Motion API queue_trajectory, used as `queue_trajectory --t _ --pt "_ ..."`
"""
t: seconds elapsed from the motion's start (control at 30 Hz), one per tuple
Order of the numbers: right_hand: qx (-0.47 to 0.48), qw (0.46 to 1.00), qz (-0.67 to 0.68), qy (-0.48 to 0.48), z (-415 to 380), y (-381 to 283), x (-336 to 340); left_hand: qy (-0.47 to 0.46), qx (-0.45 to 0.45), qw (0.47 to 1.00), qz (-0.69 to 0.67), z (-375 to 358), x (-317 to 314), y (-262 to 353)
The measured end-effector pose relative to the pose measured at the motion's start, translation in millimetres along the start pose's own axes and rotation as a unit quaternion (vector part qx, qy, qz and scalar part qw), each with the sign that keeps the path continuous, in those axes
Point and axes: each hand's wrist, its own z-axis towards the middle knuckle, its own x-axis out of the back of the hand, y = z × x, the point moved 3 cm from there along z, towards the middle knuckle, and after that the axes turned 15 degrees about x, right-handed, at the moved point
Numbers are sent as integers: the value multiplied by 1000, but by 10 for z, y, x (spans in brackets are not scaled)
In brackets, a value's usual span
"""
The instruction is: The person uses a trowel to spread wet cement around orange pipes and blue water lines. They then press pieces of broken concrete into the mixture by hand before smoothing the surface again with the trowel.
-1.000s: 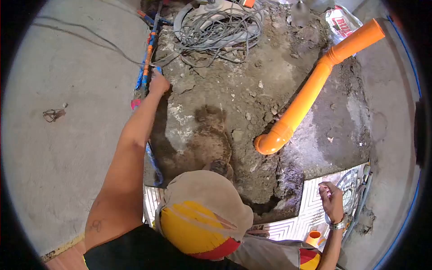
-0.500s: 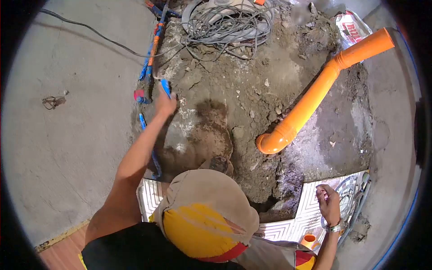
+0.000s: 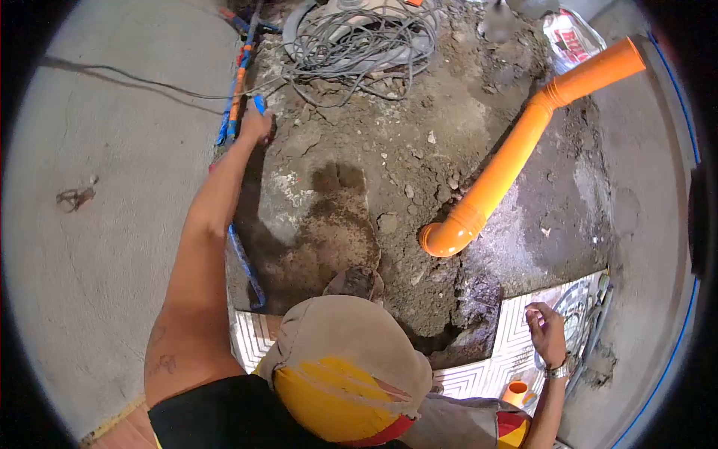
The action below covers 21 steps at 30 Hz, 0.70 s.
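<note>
My left hand (image 3: 254, 129) is stretched out ahead, closed around a blue-handled tool (image 3: 259, 103). Its working end is out of sight. The hand is beside a run of blue and orange pipes (image 3: 240, 78) along the left wall, above the dug-up ground. Low on the right, my right hand (image 3: 547, 334) has its fingers curled together, and no object shows in them. It is over patterned floor tiles (image 3: 512, 329), with a watch (image 3: 555, 370) on the wrist. Beige trousers with a yellow and red panel (image 3: 336, 389) cover my bent leg in the foreground.
A long orange drain pipe (image 3: 493, 191) with elbows lies across the soil on the right. At the back is a tangled grey cable (image 3: 363, 45), with a strand running to the left wall. A white bag (image 3: 572, 37) stands far right. A short orange pipe stub (image 3: 514, 393) shows near the tiles.
My left hand has reached farther forward along the pipes with the tool, and the tool's thin metal neck no longer shows. The view has shifted slightly. My right hand stays nearly still.
</note>
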Motion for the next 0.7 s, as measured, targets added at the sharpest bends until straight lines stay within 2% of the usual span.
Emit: queue_trajectory --t 0.03,0.1,0.17,0.2,0.27,0.3,0.33,0.37,0.4,0.47,0.5,0.53,0.57,0.6,0.63,0.7 --pt "11 1000 -13 20 -14 4 -15 -24 39 998 32 110 19 120" --pt "15 999 -31 19 -69 23 -2 -189 119 973 -63 -286 535 651" --pt "4 1000 -18 24 -99 -17 36 -194 98 971 -96 -233 292 513" --pt "-34 999 -15 7 -88 -76 78 -196 16 980 -18 -372 298 510" --pt "-38 999 19 24 -72 5 42 -215 -76 973 29 -782 350 492" --pt "-46 998 37 17 -23 1 46 -239 -83 968 -1 -1050 395 537" --pt "6 998 35 49 41 -42 25 -145 -202 965 83 -920 133 268" --pt "12 1000 0 21 122 -83 39 -145 -202 965 84 -1046 257 337" --pt "23 1000 3 15 204 -124 36 -242 -151 953 101 -1303 491 455" --pt "37 999 6 12 326 -219 46 -354 -95 926 89 -1882 950 671" --pt "54 998 14 7 386 -275 57 -371 -92 922 61 -2124 1100 719" --pt "70 997 23 3 409 -318 57 -391 -95 911 93 -2249 1043 647" --pt "71 997 22 8 404 -321 41 -265 -298 917 18 -2216 577 223" --pt "82 997 -5 11 396 -309 24 -344 -156 920 108 -2553 943 506" --pt "94 995 -33 10 387 -314 17 -344 -156 920 104 -2729 930 453" --pt "85 996 27 11 395 -379 -109 -294 -178 938 -33 -3026 937 355"
